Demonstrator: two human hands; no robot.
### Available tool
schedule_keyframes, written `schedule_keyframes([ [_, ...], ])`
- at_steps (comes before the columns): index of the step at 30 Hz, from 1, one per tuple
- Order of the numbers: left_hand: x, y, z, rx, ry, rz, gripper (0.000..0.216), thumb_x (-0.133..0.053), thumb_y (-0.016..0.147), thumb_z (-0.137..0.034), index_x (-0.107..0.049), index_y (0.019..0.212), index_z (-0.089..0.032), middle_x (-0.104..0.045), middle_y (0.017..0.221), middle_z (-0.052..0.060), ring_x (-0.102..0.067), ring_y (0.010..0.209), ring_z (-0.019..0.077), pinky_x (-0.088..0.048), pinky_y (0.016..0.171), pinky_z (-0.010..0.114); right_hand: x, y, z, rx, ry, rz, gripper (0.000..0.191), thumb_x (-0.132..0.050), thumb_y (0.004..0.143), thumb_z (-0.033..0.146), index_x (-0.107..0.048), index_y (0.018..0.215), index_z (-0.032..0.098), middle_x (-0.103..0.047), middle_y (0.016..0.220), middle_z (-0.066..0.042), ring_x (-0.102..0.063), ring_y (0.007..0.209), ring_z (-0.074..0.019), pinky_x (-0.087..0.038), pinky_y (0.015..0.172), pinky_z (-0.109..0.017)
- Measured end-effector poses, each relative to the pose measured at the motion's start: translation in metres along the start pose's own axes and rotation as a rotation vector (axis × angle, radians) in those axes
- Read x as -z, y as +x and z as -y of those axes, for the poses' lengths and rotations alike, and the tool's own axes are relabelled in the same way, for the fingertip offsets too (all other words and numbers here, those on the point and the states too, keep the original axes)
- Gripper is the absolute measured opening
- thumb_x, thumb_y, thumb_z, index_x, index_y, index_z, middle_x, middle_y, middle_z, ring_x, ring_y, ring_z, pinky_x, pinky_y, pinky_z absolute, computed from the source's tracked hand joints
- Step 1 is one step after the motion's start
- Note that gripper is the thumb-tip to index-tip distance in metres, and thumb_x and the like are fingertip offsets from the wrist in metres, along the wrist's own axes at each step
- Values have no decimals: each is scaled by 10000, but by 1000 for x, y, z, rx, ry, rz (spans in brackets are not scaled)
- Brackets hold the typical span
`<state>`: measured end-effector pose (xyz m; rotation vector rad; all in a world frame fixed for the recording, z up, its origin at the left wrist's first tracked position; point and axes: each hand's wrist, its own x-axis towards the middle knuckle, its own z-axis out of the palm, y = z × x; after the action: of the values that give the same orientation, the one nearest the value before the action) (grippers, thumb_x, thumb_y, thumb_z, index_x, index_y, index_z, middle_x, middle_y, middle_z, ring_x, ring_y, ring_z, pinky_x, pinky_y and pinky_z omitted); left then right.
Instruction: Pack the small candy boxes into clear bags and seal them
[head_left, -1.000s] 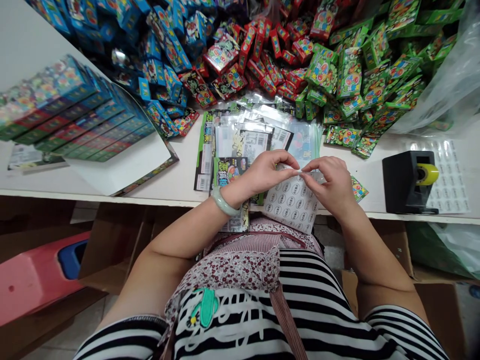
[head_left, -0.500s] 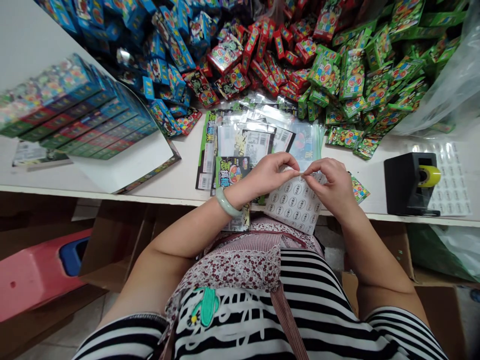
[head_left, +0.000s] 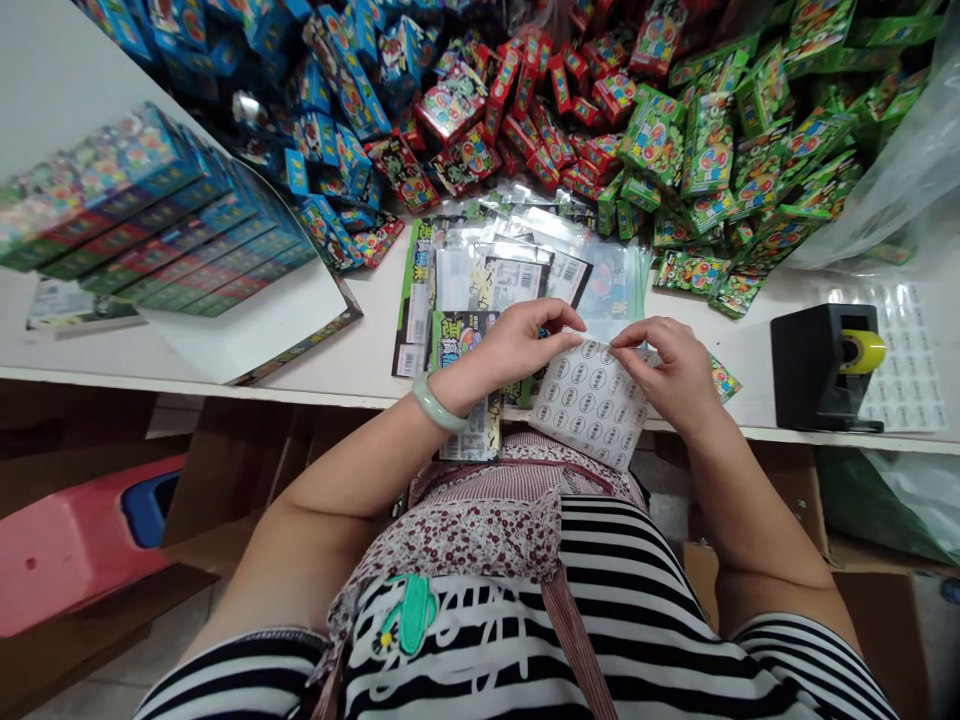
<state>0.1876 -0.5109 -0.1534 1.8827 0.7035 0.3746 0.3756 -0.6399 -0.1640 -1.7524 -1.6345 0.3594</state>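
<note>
A white sheet of round printed stickers [head_left: 591, 405] hangs tilted over the table's front edge, near my apron. My left hand [head_left: 529, 345] is closed in a pinch at the sheet's upper left edge, a green bangle on its wrist. Thumb and forefinger of my right hand [head_left: 671, 370] pinch the same upper edge a little further right. A small gap lies between the two pinches. Whether a loose sticker is between my fingers is too small to tell. Under and beside my left hand lie printed packaging bags [head_left: 461, 335] with clear plastic parts.
Heaps of blue boxes [head_left: 337, 80], red boxes [head_left: 525, 110] and green boxes [head_left: 709, 140] fill the back. At left, stacked boxes [head_left: 172, 220] stand in an open carton [head_left: 247, 345]. A black tape dispenser [head_left: 814, 370] stands right, beside another sticker sheet [head_left: 911, 350].
My hands have drawn slightly apart at the sheet's upper edge, the left one moving left. More of the sheet's top row shows between them.
</note>
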Motion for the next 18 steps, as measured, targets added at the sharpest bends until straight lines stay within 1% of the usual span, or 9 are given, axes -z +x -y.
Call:
schedule_keyframes([
  [4,-4,-2,0,28,-24,-27,91,-645,815,-245,-693,848,-175,-719,852,18,-626,804,129,-505,762,280,0,-1,1,29,-16,13,67,-595,898,279,-648,856,276,-734,856,-10,-657,863,-232,-440,833,-401],
  [6,-5,-3,-1,32,-34,-27,86,-645,817,-250,-686,823,-175,-723,847,17,-629,799,128,-508,761,279,0,-1,2,23,-23,17,67,-601,906,310,-653,928,273,-737,881,-20,-656,873,-239,-438,835,-405],
  [9,-6,-3,-3,10,-33,-27,84,-641,818,-251,-680,805,-177,-722,842,14,-630,798,128,-506,757,276,-1,1,6,31,-35,9,133,-607,918,352,-653,1011,269,-738,916,-28,-653,895,-243,-431,841,-407],
  [14,-8,-4,-5,-40,-23,-14,98,-611,834,-230,-671,783,-172,-706,806,10,-627,784,126,-490,736,271,-5,6,11,78,-74,26,99,-588,927,325,-642,865,270,-726,885,-21,-634,881,-238,-415,829,-405],
  [18,-8,-4,-6,-29,-7,16,117,-597,849,-228,-664,772,-173,-693,788,6,-616,767,125,-476,716,268,-6,6,11,62,-54,28,68,-602,901,296,-619,842,267,-715,853,-16,-634,858,-233,-421,816,-398],
])
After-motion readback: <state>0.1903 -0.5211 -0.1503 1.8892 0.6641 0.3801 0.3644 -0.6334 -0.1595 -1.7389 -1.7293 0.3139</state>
